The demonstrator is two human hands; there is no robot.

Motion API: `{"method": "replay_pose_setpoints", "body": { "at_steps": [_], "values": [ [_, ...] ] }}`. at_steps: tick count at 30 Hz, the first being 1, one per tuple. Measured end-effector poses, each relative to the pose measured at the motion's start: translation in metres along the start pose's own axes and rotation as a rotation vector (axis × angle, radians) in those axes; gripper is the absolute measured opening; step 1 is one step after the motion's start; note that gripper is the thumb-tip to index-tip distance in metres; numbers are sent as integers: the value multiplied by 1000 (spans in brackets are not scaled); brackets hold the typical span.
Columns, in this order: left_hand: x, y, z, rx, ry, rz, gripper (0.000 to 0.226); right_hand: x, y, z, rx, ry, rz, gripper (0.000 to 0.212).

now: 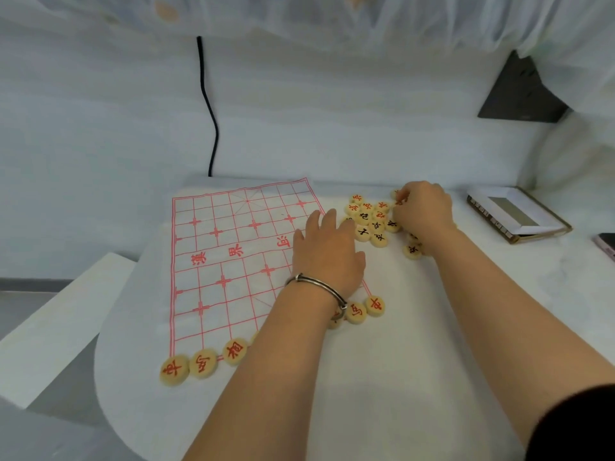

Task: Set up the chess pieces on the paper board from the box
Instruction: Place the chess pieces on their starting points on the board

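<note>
Student: Pale wall, white worktop [416, 327]. What lies to the left of the left grip [327, 254]?

Tutor: A black cable [213, 128] hangs down the wall, well behind and to the left of that grip. The paper board [226, 261], ruled in red, lies flat on the worktop and runs leftward from under the grip. Three red-lettered pieces [203, 364] stand side by side at the board's near left corner, well apart from the grip.

Student: And the left grip itself?

Tutor: It is wide. The fingers are straight and spread, and the palm rests on the board's right edge. A metal bracelet [316, 286] circles the wrist. Two more red pieces [375, 306] sit just to the right of the wrist, at the board's near right corner.

Student: What about the right side?

Tutor: A pile of loose pieces [371, 224], red and black, lies off the board between the two grips and touches the fingertips of the left one. The right grip [424, 211] is in the pile with its fingers curled down onto the pieces. I cannot tell whether it pinches one. The box [519, 216] lies open to the right of that grip, apart from it.
</note>
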State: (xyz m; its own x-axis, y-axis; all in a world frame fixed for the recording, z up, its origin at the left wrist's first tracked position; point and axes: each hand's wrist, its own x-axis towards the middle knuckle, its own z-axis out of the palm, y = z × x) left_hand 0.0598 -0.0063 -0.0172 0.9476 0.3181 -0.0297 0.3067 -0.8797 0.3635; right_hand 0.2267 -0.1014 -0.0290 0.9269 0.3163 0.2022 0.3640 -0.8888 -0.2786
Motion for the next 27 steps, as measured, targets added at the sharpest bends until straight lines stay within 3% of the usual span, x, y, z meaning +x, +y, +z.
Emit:
{"method": "replay_pose_setpoints", "body": {
  "at_steps": [2,5,7,14,22,27],
  "values": [
    [1,-1,-1,-8,4,-3,55,1,-3,-7,100,-24,-14,33],
    [0,-3,-3,-14,8,-11,55,1,-14,-16,268,-189,-20,25],
    [-1,-4,-4,-15,7,-19,55,-1,-21,-15,206,-242,-33,20],
    [-4,-14,-8,3,-1,-32,56,-9,-27,-5,-43,-157,-73,25],
    [-14,-42,-24,24,22,-66,57,-22,-42,-19,38,-25,-67,19],
    [-28,-61,-37,61,-46,-79,58,-73,-68,-28,236,-174,-155,15]
  ]
}}
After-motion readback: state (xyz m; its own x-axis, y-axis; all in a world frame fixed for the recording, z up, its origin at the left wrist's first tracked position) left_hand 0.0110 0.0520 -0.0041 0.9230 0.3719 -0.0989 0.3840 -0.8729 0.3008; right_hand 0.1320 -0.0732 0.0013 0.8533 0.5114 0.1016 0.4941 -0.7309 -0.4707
